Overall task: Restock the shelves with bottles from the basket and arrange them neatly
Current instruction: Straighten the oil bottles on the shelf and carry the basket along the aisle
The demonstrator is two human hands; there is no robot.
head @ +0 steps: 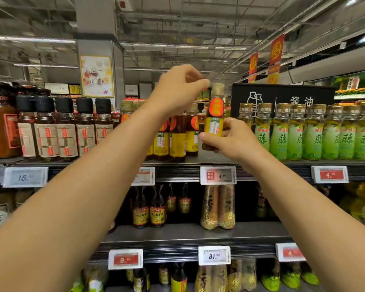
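**Yellow-labelled bottle being set onto the top shelf**

Two bare forearms reach up from the lower edge of the view. The right hand point(230, 138) has its grip curled round the lower body of a small clear bottle with a yellow label and red round sticker point(214, 121), thumb on the front. The left hand point(178, 89) pinches something small beside the bottle's cap; what it is I cannot tell. The bottle sits at the grey metal top shelf point(209, 160), just right of a row of matching yellow-labelled bottles point(177, 138) and left of the green-labelled bottles point(316, 133). This looks like the placing step; next, seat it flush in the gap, label forward. The basket is out of view
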